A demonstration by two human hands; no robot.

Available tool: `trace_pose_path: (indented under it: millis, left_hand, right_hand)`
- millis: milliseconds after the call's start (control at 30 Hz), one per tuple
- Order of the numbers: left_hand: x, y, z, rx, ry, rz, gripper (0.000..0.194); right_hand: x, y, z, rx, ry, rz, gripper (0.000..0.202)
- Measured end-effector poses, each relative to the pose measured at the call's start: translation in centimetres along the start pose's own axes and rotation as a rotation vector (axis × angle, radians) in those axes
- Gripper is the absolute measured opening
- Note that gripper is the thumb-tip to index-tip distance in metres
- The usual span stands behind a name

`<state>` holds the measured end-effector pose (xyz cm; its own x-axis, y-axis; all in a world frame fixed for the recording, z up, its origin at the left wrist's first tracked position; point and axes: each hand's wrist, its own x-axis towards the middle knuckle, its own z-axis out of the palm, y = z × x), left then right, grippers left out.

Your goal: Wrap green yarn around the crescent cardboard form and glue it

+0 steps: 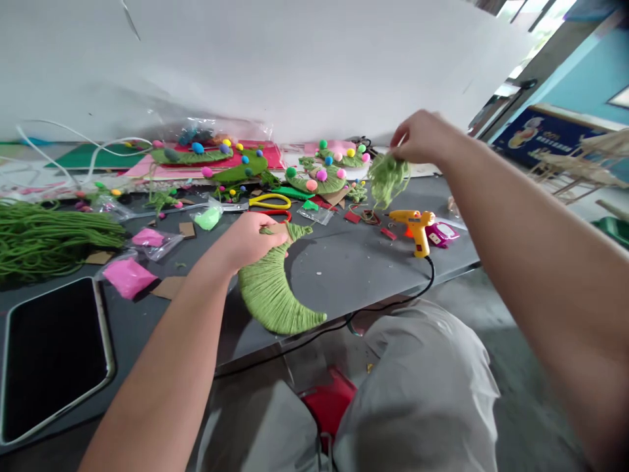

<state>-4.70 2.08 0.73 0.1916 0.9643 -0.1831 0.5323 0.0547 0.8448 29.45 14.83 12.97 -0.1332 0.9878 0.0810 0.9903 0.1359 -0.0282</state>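
Note:
A crescent wrapped in light green yarn (pixel 270 295) hangs over the table's front edge, its upper end gripped by my left hand (pixel 258 241). A bit of bare brown cardboard shows near those fingers. Raised at the right, my right hand (pixel 421 137) pinches a loose tangle of green yarn (pixel 389 178) above the table. Beneath and right of the tangle lies a yellow glue gun (pixel 415 228). Yellow-handled scissors (pixel 269 201) and a red handle (pixel 275 214) are just behind my left hand.
A tablet (pixel 56 357) lies at the front left, with dark green yarn (pixel 54 237) behind it. Pink packets (pixel 128 276) sit nearby. Decorated green crescents (pixel 317 180) line the back. The glue gun's black cord (pixel 393 303) runs along the front edge.

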Motion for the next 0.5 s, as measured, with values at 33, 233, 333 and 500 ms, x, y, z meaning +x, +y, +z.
trace_pose_path:
  millis: [33, 233, 333, 500]
  left_hand:
    - [0.0, -0.1, 0.0, 0.008, 0.011, 0.004, 0.02]
    - [-0.2, 0.2, -0.1, -0.062, -0.009, 0.022, 0.02]
    - [0.0, 0.0, 0.0, -0.158, 0.011, 0.055, 0.026]
    - [0.6, -0.8, 0.4, -0.295, 0.068, 0.164, 0.034]
  right_hand:
    - [0.4, 0.0, 0.0, -0.029, -0.131, 0.007, 0.031]
    - [-1.8, -3.9, 2.7, 0.047, -0.475, -0.196, 0.064]
    - [-5.0, -6.9, 6.1, 0.314, -0.469, -0.413, 0.068]
    - [-9.0, -9.4, 11.0, 0.837, -0.334, -0.459, 0.041]
